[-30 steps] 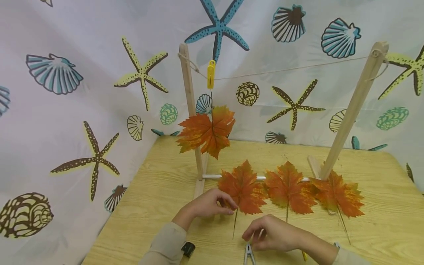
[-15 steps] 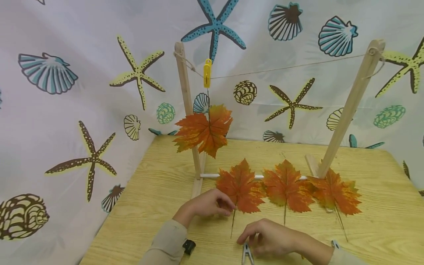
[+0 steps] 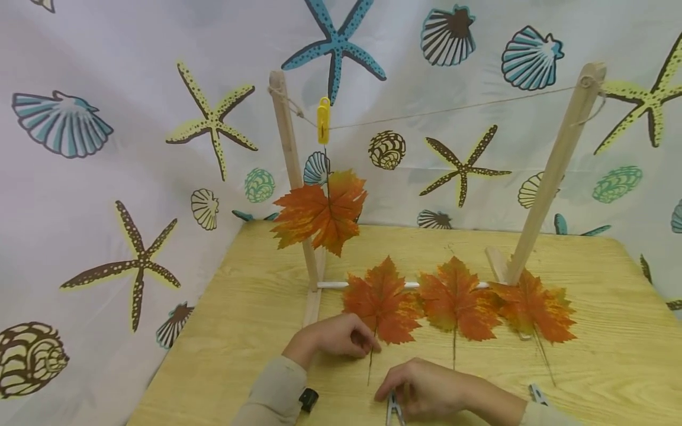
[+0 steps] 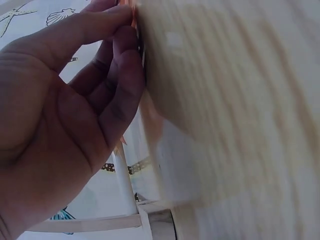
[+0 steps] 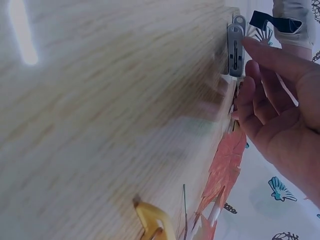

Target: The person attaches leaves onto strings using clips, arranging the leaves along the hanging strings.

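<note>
table [image 3: 240,319]: light wood | on it: 3 maple leaves [image 3: 455,299], wooden rack [image 3: 311,296], grey clothespin [image 3: 393,408], hands [image 3: 333,334]

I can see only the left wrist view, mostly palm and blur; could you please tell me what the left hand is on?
Observer: In the head view the left hand pinches the stem of the leftmost leaf on the table.
Operator: Thanks, and the right hand?
Observer: It touches a grey clothespin near the table's front edge.
Operator: Anything hung?
Observer: A hanging leaf is clipped by a yellow clothespin to the string.
</note>
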Action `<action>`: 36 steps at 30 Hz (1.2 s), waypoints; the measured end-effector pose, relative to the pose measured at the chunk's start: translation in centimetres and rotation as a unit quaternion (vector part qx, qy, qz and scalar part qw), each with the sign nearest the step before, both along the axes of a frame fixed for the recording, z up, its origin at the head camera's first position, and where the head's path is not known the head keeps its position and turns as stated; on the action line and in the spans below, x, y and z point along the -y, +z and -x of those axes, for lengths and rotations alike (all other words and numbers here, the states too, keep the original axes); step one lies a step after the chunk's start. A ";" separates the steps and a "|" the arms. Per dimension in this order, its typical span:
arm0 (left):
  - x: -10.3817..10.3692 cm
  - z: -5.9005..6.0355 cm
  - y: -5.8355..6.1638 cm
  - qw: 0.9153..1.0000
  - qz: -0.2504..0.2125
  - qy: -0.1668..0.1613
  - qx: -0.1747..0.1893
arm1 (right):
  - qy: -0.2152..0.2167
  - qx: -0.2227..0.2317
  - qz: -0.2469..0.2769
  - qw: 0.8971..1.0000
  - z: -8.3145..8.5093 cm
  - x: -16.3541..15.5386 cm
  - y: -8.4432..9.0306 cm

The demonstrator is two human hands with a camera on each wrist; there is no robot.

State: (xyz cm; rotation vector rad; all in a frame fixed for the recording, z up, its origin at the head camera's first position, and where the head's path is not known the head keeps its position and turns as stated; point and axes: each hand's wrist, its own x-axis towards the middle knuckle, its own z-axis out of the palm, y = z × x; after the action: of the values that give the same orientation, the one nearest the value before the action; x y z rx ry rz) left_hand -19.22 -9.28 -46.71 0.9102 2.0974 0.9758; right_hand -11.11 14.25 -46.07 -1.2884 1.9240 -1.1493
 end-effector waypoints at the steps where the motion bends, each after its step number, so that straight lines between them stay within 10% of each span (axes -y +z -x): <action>1: -0.1 -0.1 -0.1 1.000 0.006 0.002 0.000 | 0.003 -0.001 -0.001 1.000 -0.1 0.1 -0.1; 21: -0.1 -0.3 0.4 0.999 0.027 -0.012 -0.037 | 0.030 -0.079 -0.023 0.996 -0.2 1.2 -1.0; 29: 0.1 -0.3 0.4 0.998 0.025 -0.019 -0.049 | 0.015 0.072 -0.014 0.997 -0.3 1.4 -1.4; 31: 0.0 -0.2 0.4 0.998 0.022 -0.022 -0.050 | 0.004 0.191 -0.003 0.982 -0.4 1.5 -1.5; 36: -0.2 -0.2 0.3 0.997 0.026 -0.033 -0.065 | -0.087 0.487 0.021 0.869 -1.1 2.1 -1.8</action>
State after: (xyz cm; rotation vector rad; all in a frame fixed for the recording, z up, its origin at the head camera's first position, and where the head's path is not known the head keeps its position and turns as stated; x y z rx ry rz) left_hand -18.99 -9.07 -46.44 1.0331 2.1755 0.8448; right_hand -9.98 12.12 -47.84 -0.3601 1.2378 -1.5306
